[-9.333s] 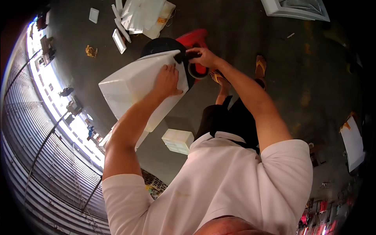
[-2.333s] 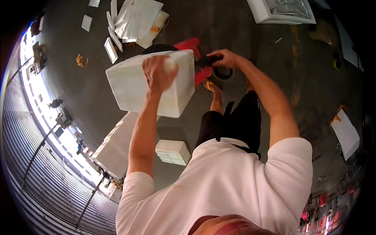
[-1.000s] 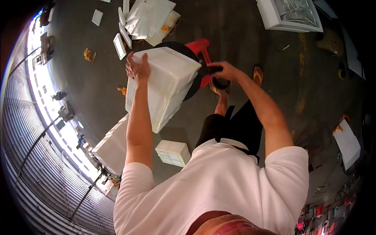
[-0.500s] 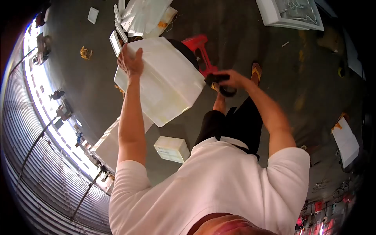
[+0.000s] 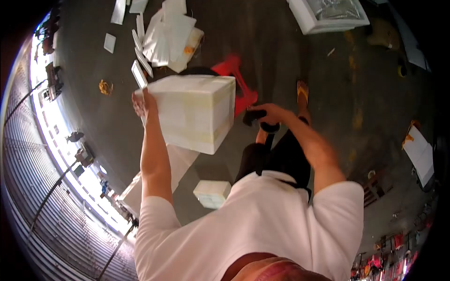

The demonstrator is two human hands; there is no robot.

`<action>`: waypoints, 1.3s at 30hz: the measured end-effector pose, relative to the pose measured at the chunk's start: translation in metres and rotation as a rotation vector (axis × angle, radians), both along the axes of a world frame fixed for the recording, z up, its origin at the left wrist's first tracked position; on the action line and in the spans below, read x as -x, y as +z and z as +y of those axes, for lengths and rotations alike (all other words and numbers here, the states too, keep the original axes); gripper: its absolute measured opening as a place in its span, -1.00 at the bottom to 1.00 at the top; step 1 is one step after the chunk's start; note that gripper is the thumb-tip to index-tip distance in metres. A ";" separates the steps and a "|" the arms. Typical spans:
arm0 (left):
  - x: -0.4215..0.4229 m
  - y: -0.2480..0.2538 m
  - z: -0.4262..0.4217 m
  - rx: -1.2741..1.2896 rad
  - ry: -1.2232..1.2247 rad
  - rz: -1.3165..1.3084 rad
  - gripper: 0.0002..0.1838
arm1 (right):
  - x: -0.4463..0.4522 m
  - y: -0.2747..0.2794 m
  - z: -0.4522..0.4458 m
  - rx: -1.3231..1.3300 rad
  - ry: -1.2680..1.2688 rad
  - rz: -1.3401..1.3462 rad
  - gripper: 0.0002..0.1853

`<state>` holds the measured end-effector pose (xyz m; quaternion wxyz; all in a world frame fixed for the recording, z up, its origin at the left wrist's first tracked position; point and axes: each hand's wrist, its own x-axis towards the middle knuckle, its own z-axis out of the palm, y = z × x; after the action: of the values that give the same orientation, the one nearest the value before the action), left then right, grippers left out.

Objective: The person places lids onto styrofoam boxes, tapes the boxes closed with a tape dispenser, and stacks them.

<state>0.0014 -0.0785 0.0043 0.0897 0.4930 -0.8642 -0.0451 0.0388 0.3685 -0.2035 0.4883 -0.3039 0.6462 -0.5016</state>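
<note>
A white foam box sits in front of me on a red plastic stool, most of which the box hides. My left hand presses against the box's left end, its fingers partly out of sight round the edge. On the other side, my right hand is wrapped round a black tape dispenser, blurred by motion, just off the box's right side. Yellowish tape strips run along the box's faces.
Several white foam lids lie piled beyond the box. A smaller white box stands on the floor near my body, and another pale box is under my left arm. An open foam box with a clear plastic liner stands at the far right.
The box has turned, so a corner and its end face now point towards me. My left hand moved with it, lower in view. My right hand and the dispenser shifted slightly down.
</note>
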 end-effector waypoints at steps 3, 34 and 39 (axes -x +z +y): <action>0.004 0.009 0.008 -0.045 0.193 -0.037 -0.14 | 0.031 -0.020 -0.026 0.075 -1.024 -0.376 -0.37; 0.001 0.005 0.144 -0.013 -0.696 0.034 -0.07 | 0.081 0.152 -0.017 0.048 -0.122 -0.348 -0.45; 0.038 -0.036 0.052 0.053 -0.160 0.225 -0.09 | 0.072 0.137 -0.103 0.272 -0.497 -0.296 -0.49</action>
<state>-0.0365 -0.0267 -0.0312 0.1951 0.4119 -0.8861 -0.0840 -0.0330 0.2656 -0.0665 0.3943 -0.1232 0.5497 -0.7261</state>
